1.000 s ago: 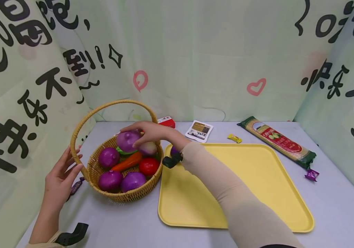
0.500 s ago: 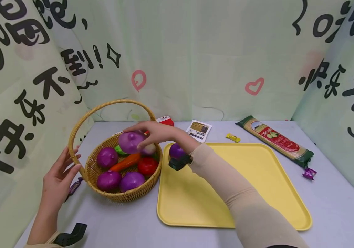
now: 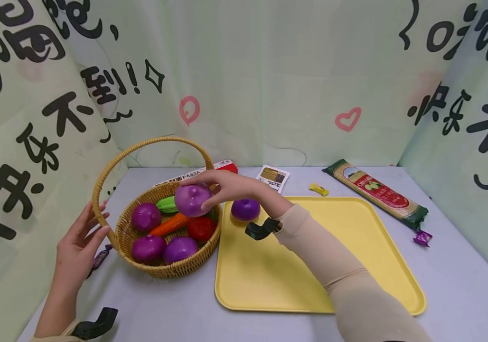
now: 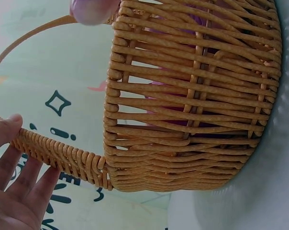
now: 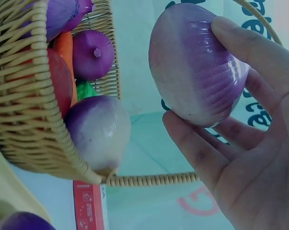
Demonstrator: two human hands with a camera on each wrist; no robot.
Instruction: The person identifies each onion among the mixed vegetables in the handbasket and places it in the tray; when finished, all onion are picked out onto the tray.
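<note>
My right hand holds a purple-and-white turnip between thumb and fingertips, raised above the right side of a wicker basket. The right wrist view shows that turnip apart from the basket. My left hand grips the lower left of the basket's arched handle, thumb on one side and fingers on the other. Inside the basket lie purple onions, a carrot, a tomato and a green vegetable. A second turnip in it shows in the right wrist view.
A yellow tray lies right of the basket, with a round purple vegetable in its far left corner. Behind stand a red-and-white box, a white packet, a yellow candy, a long green-ended package and a purple candy.
My right hand has moved slightly right with the turnip, uncovering more of the green vegetable and the purple one on the tray. The left hand stays on the handle.
</note>
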